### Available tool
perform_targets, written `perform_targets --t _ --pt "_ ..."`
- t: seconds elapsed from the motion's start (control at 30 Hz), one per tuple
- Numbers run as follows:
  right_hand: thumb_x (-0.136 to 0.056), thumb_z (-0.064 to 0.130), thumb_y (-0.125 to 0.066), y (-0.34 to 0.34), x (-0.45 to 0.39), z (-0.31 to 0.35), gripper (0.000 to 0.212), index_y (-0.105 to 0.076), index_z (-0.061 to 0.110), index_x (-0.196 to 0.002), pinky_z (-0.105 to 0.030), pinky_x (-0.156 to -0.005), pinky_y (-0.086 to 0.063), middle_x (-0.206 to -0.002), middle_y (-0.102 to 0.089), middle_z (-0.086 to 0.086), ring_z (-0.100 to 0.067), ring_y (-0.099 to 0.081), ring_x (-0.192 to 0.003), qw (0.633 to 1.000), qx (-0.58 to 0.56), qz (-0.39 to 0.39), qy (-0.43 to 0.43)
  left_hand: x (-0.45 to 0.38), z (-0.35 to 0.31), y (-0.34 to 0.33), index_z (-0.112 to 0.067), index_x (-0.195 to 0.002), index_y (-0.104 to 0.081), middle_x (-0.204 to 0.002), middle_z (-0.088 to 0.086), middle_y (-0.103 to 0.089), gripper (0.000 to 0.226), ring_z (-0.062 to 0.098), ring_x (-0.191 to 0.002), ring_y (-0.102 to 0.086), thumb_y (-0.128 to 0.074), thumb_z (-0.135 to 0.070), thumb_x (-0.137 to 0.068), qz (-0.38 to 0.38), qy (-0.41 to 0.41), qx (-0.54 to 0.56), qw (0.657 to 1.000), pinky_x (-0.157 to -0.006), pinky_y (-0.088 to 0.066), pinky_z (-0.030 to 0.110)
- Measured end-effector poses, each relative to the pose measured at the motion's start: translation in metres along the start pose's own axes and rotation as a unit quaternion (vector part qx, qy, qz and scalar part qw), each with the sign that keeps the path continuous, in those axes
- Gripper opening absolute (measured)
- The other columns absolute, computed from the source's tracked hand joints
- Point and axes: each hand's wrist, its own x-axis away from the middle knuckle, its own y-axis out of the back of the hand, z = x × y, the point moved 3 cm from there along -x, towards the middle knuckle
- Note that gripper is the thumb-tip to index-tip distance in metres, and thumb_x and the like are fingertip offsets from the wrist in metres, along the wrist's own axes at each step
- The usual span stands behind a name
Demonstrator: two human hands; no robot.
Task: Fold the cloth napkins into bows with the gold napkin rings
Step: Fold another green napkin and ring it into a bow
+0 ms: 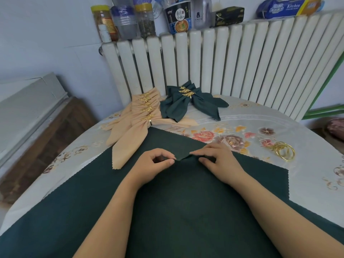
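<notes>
While our left hand (156, 161) and right hand (214, 159) both pinch the green napkin (186, 192) at its centre, we begin pleating; next, gather evenly.

A home, this: floral tablecloth (232, 131) under the hands, white radiator (214, 60) beyond them, spice jars (126, 21) and instant noodles (179, 17) on top.
</notes>
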Motion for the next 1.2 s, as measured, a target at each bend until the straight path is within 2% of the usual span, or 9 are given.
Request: perform_targets --t 0.13,0.23,0.33,0.43,0.63,0.73,0.83,1.03,1.2 --pt "-0.090 0.015 -0.060 -0.001 0.001 0.003 0.032 -0.071 0.045 -0.088 -0.034 -0.096 -0.035 -0.091 -0.055 0.019 -0.015 -0.049 -0.095 1.000 0.001 0.000 0.016 -0.001 0.000 -0.004 -0.030 -0.076 -0.071 -0.102 -0.014 -0.062 0.022 -0.004 -0.093 -0.056 -0.064 -0.010 -0.082 0.007 -0.010 -0.056 0.998 -0.083 -0.039 0.019" --pt "-0.090 0.019 -0.055 -0.003 0.002 0.006 0.029 -0.071 0.043 -0.091 -0.028 -0.098 -0.023 -0.097 -0.053 0.017 -0.012 -0.043 -0.099 0.998 0.062 0.011 0.015 -0.002 -0.001 -0.010 -0.028 -0.075 -0.069 -0.100 -0.016 -0.057 0.009 -0.002 -0.091 -0.054 -0.065 -0.028 -0.083 -0.032 -0.014 -0.101 0.994 -0.079 -0.037 0.019" --pt "-0.091 0.042 -0.052 -0.003 0.004 0.012 0.019 -0.070 0.043 -0.096 -0.032 -0.103 -0.019 -0.103 -0.054 0.018 -0.009 -0.040 -0.101 0.994 0.109 0.003 0.002 -0.004 0.001 -0.014 -0.035 -0.074 -0.061 -0.098 -0.018 -0.054 0.022 0.001 -0.093 -0.051 -0.073 -0.053 -0.070 -0.036 -0.044 -0.162 0.985 -0.084 -0.042 0.024" --pt "-0.085 0.060 -0.051 -0.008 0.003 0.017 0.029 -0.064 0.039 -0.102 -0.031 -0.099 -0.012 -0.112 -0.055 0.017 -0.012 -0.041 -0.108 0.984 0.180 0.005 0.006 -0.007 -0.004 -0.019 -0.038 -0.075 -0.054 -0.093 -0.018 -0.052 0.026 0.004 -0.093 -0.048 -0.077 -0.050 -0.067 -0.033 -0.053 -0.180 0.982 -0.090 -0.042 0.034" --pt "-0.088 0.045 -0.057 -0.015 0.001 0.018 0.040 -0.053 0.034 -0.125 -0.030 -0.095 -0.018 -0.113 -0.054 0.009 -0.015 -0.039 -0.113 0.987 0.162 -0.002 0.003 -0.009 -0.007 -0.023 -0.041 -0.089 -0.059 -0.087 -0.015 -0.057 0.030 0.005 -0.089 -0.050 -0.080 -0.041 -0.068 -0.043 -0.009 -0.137 0.990 -0.087 -0.040 0.032" --pt "-0.083 0.032 -0.068 -0.014 0.001 0.020 0.018 -0.069 0.029 -0.100 -0.029 -0.087 -0.020 -0.094 -0.049 0.010 -0.013 -0.038 -0.098 0.992 0.115 -0.027 0.039 -0.007 -0.012 -0.025 -0.038 -0.073 -0.063 -0.072 -0.014 -0.054 0.019 -0.002 -0.071 -0.047 -0.081 -0.032 -0.069 -0.038 -0.052 -0.136 0.989 -0.073 -0.034 0.027" --pt "-0.075 0.019 -0.074 -0.012 0.002 0.016 0.008 -0.071 0.025 -0.080 -0.029 -0.083 -0.029 -0.086 -0.054 0.012 -0.011 -0.039 -0.089 0.996 0.049 -0.028 0.073 -0.005 -0.014 -0.023 -0.031 -0.072 -0.067 -0.072 -0.012 -0.052 0.015 -0.001 -0.064 -0.045 -0.079 -0.022 -0.071 -0.016 -0.062 -0.122 0.990 -0.064 -0.032 0.021" --pt "-0.073 0.013 -0.068 -0.009 0.005 0.016 0.018 -0.064 0.030 -0.074 -0.013 -0.083 -0.031 -0.079 -0.061 0.013 -0.011 -0.044 -0.091 0.996 0.004 0.055 0.067 -0.002 -0.013 -0.017 -0.027 -0.074 -0.068 -0.075 -0.009 -0.054 0.022 0.003 -0.062 -0.045 -0.072 -0.006 -0.071 0.062 -0.048 -0.110 0.991 -0.062 -0.041 0.019" --pt "-0.066 0.028 -0.057 -0.007 0.008 0.019 0.008 -0.061 0.034 -0.066 -0.011 -0.081 -0.030 -0.082 -0.060 0.015 -0.007 -0.043 -0.091 0.994 -0.011 0.097 0.057 -0.001 -0.016 -0.013 -0.035 -0.073 -0.069 -0.093 -0.001 -0.056 0.020 0.007 -0.073 -0.049 -0.075 -0.016 -0.072 0.132 -0.034 -0.125 0.983 -0.071 -0.043 0.019"
